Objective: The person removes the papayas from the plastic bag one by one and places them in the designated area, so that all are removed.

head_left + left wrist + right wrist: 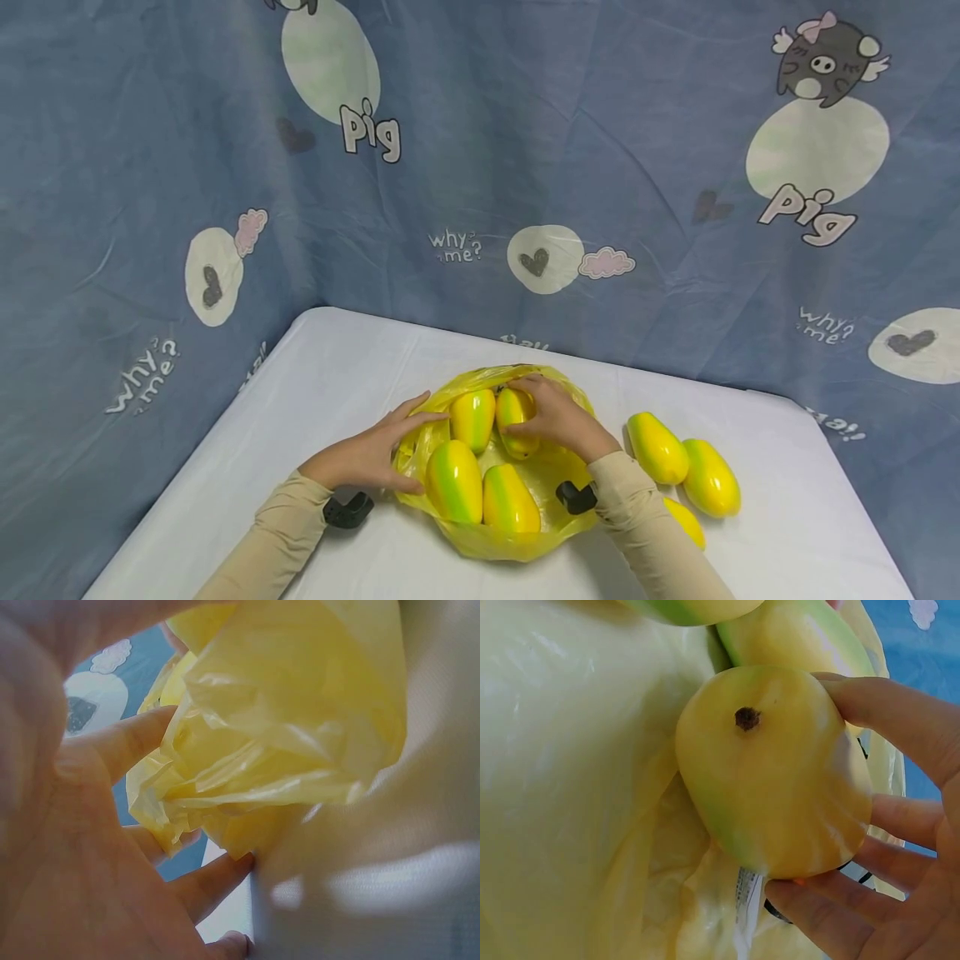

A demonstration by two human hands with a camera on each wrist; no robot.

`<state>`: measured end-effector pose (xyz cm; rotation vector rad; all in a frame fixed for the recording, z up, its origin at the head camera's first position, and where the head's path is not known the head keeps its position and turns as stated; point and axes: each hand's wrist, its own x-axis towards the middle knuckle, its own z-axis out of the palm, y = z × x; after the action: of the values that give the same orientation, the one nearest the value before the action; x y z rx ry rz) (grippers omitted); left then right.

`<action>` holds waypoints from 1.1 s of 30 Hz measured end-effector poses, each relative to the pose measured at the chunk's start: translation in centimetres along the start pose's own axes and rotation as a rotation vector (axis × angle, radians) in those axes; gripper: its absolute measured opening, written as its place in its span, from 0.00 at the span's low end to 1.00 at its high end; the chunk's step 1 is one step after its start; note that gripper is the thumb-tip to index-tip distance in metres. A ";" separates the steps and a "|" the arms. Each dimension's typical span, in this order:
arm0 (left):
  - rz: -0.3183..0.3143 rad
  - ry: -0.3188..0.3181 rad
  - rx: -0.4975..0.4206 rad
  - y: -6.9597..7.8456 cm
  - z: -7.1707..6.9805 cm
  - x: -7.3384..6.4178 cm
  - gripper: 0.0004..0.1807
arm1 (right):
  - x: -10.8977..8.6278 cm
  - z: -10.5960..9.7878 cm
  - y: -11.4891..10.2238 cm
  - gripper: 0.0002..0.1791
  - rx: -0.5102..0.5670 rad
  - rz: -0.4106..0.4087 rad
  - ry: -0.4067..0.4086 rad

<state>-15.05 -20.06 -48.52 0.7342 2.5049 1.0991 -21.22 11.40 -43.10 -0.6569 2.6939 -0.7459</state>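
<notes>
A yellow plastic bag (517, 546) lies spread open with several glossy yellow-green papayas in it. My right hand (558, 414) reaches over the bag's far right rim and grips a papaya (514, 408), thumb on one side and fingers on the other. In the right wrist view that papaya (776, 780) shows a dark stem spot. At the bag's left edge my left hand (367, 454) spreads thumb and fingers against the plastic. The left wrist view has its fingers (135, 739) nearly straight beside the crinkled bag (292, 705). Another papaya (455, 482) lies closest to the left thumb.
Outside the bag, a loose papaya (658, 448) and two more lie on the white table (787, 467) at the right, one partly behind the right sleeve (637, 508). A blue printed curtain (465, 167) hangs behind the table. A white label (746, 907) shows under the gripped papaya.
</notes>
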 end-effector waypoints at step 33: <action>0.007 0.005 0.000 0.0 -0.1 -0.1 0.54 | -2.4 -0.4 -0.1 0.40 -0.001 -0.078 0.092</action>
<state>-14.96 -20.14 -48.44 0.7413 2.5084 1.1047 -19.20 12.65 -42.41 -0.7497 2.7652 -0.8136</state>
